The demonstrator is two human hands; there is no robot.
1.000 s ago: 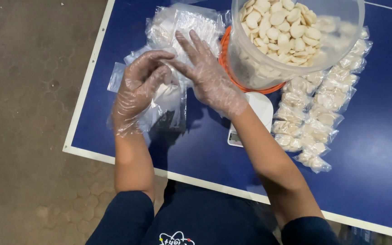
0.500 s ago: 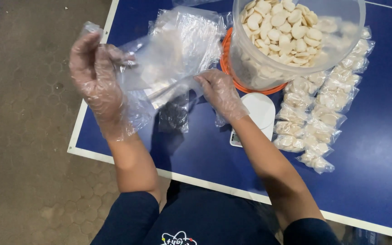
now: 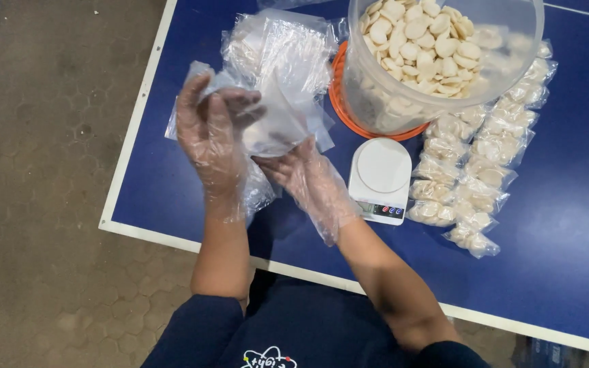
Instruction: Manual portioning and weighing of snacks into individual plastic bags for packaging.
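Both hands have drawn in toward each other since the earlier frame, the left one coming back from out over the floor to above the table edge. Grey paving of small 6-sided blocks fills the left of the view, and a blue table with a white border line takes up the rest; its right side and far edge run out of the picture.

Over the table's left part, the left hand in a thin crinkled plastic glove stands upright, fingers curled onto the upper edge of an empty clear bag. Just right of it, the right hand, gloved the same way, pinches the bag's lower edge, palm up. How the fingertips lie under the film is hard to make out. Beyond them lies a stack of clear bags.

Right of the hands sits a small white kitchen scale with a round platform. Beyond it a large clear tub, its top cut off, holds pale oval crackers and rests on an orange lid. At the right, 2 rows of small filled bags lie overlapping.
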